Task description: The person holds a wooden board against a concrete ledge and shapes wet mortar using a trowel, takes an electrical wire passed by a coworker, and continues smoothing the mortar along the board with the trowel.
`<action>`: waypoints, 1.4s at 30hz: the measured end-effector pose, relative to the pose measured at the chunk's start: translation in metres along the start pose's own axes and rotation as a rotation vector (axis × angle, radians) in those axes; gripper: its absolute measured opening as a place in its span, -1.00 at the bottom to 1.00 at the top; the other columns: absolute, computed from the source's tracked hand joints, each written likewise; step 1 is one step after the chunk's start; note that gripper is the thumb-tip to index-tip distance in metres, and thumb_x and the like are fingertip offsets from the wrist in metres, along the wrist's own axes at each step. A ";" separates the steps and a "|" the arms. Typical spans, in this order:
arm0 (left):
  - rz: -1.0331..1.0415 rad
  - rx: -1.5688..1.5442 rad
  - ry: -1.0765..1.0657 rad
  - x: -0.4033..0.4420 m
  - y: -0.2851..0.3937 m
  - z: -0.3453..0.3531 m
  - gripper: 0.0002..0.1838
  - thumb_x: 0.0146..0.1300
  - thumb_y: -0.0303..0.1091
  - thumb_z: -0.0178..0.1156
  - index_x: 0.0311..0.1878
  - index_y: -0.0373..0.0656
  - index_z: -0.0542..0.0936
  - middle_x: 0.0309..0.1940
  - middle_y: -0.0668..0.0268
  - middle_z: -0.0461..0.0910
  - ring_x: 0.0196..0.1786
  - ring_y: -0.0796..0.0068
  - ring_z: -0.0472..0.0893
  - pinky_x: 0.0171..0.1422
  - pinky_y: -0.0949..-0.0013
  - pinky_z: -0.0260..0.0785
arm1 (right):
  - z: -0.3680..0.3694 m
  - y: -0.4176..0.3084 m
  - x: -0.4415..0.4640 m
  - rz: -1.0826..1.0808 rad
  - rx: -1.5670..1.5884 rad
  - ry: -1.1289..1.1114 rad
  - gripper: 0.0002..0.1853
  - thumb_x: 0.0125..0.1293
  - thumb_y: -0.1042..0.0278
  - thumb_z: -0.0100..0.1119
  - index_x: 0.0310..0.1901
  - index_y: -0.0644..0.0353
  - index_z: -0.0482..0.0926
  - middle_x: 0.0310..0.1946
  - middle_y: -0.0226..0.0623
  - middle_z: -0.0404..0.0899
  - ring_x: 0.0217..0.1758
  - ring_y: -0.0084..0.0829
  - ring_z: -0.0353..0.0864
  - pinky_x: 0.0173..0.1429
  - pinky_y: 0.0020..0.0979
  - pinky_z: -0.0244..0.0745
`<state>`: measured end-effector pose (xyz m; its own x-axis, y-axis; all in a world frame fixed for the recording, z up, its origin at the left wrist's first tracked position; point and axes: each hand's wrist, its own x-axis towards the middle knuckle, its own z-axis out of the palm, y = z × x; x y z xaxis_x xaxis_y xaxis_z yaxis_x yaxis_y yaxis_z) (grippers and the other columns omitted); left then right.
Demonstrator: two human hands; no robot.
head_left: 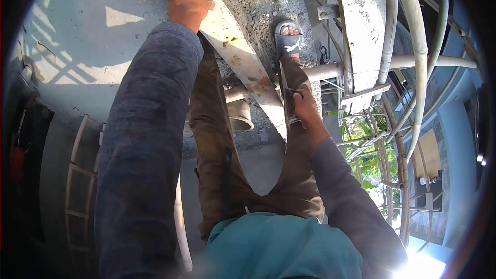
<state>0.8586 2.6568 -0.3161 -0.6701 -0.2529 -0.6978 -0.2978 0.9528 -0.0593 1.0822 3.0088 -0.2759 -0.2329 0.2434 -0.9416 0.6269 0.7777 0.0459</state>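
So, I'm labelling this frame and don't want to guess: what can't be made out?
In the head view:
- Left foot: hidden behind the left hand and wooden board.
- The wooden board's far end: cut off by the top edge.
- Thin tool in the right hand: seen nearly edge-on, grip covered by fingers; type unclear.
- Red item, far left: too dark and blurred.
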 end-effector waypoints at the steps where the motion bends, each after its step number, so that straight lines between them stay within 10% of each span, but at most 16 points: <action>1: -0.035 -0.066 0.004 -0.001 0.001 -0.001 0.36 -0.29 -0.16 0.60 0.37 -0.67 -0.16 0.41 -0.42 -0.19 0.48 -0.39 -0.19 0.58 0.03 -0.23 | 0.000 -0.001 -0.015 0.008 -0.049 -0.008 -0.63 0.32 0.15 0.06 0.04 0.19 0.56 -0.32 -0.19 0.63 -0.22 -0.36 0.62 -0.08 -0.28 0.46; 4: -0.006 -0.064 0.015 -0.004 0.001 -0.002 0.36 -0.27 -0.21 0.59 0.39 -0.63 -0.18 0.41 -0.43 -0.23 0.49 -0.39 -0.21 0.57 0.04 -0.19 | 0.003 -0.006 -0.035 0.059 -0.066 -0.179 -0.60 0.32 0.11 0.01 0.07 0.16 0.53 -0.01 0.02 0.58 0.14 -0.02 0.53 0.23 -0.15 0.36; 33: -0.075 -0.098 0.002 -0.002 0.004 -0.002 0.37 -0.29 -0.30 0.58 0.41 -0.57 -0.24 0.42 -0.39 -0.27 0.49 -0.36 -0.20 0.57 0.08 -0.10 | 0.022 -0.001 0.001 -0.055 -0.022 -0.152 -0.63 0.32 0.13 0.04 0.04 0.15 0.55 -0.07 0.00 0.61 0.06 0.00 0.57 0.16 -0.14 0.41; 35: 0.188 0.064 0.294 0.003 -0.010 0.013 0.33 -0.20 -0.01 0.57 0.35 -0.65 -0.12 0.29 -0.63 -0.12 0.41 -0.52 -0.03 0.48 0.06 0.05 | 0.016 0.004 -0.017 -0.005 -0.033 -0.147 -0.64 0.32 0.14 0.04 0.04 0.16 0.55 -0.06 0.00 0.61 0.08 0.00 0.56 0.17 -0.14 0.40; 42: 0.185 0.084 0.279 0.009 -0.020 0.026 0.33 -0.21 -0.02 0.57 0.37 -0.61 -0.12 0.30 -0.62 -0.15 0.40 -0.54 -0.04 0.45 0.11 0.13 | 0.035 0.001 0.033 0.006 -0.086 -0.172 -0.62 0.30 0.10 0.06 0.03 0.13 0.58 -0.05 -0.02 0.62 0.09 -0.03 0.57 0.17 -0.16 0.42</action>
<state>0.8756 2.6401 -0.3398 -0.8709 -0.0998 -0.4813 -0.1046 0.9944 -0.0168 1.1012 2.9974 -0.3181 -0.0943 0.1511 -0.9840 0.5599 0.8253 0.0731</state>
